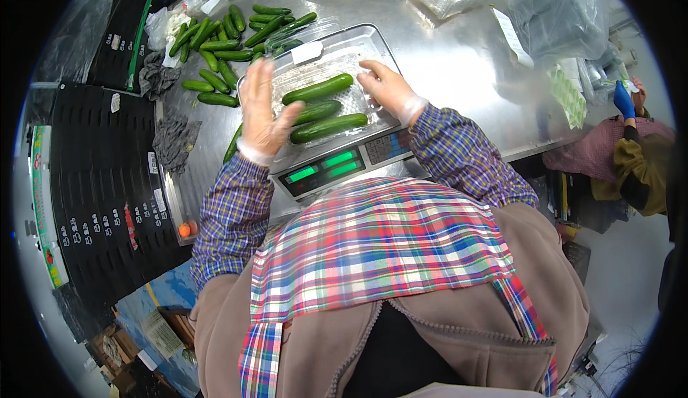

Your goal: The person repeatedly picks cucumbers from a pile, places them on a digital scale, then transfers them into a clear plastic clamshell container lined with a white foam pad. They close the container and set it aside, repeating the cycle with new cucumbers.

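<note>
Steel table (459,61) carries a scale (337,165) with green lit displays, and on the scale sits a clear plastic tray (322,57). Three cucumbers (328,128) lie in the tray, side by side, dark green and nearly straight, each pointing from lower left to upper right. The left hand (261,111), in a thin clear glove, rests open on the left end of the tray, its thumb touching the middle cucumber; its grip is released. The right hand (387,86), also gloved, lies on the right edge of the tray with the fingers spread flat, holding nothing. Behind the tray, many loose cucumbers (222,46) are spread on the table. Grey rags (172,140) lie at the left table edge, beside black crates (100,183). At the far right another person's hand wears a blue glove (623,100).
</note>
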`<state>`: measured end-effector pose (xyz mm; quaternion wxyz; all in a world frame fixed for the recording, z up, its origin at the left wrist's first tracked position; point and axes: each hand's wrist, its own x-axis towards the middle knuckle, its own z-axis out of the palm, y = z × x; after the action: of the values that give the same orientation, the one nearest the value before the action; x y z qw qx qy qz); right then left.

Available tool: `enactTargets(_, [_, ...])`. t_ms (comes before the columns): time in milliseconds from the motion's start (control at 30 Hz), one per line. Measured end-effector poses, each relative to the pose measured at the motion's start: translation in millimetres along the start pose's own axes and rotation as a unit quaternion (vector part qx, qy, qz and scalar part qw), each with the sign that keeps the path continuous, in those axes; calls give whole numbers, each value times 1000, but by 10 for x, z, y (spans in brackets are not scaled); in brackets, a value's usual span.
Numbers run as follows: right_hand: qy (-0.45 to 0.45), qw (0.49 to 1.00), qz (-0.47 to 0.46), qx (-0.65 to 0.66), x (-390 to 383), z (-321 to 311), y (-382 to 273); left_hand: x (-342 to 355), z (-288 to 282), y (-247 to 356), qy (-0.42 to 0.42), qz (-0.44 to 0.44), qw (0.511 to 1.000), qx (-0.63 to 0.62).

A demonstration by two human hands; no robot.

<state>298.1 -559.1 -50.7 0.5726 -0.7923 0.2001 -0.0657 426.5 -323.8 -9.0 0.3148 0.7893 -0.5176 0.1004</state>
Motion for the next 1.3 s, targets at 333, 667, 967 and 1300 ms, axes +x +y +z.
enactTargets(333, [-37,996,18,-73,-232,135,58,-324,464,210,-173,-151,962,147])
enactTargets(667, [10,954,135,266,495,-66,-235,413,180,-288,92,-507,686,-513])
enactTargets(967, [3,983,-118,-138,-247,-162,-188,-544,-100,10,16,-304,941,-147])
enactTargets(1300, [-186,963,186,58,-443,-252,-189,-626,-195,207,-144,-545,706,-429])
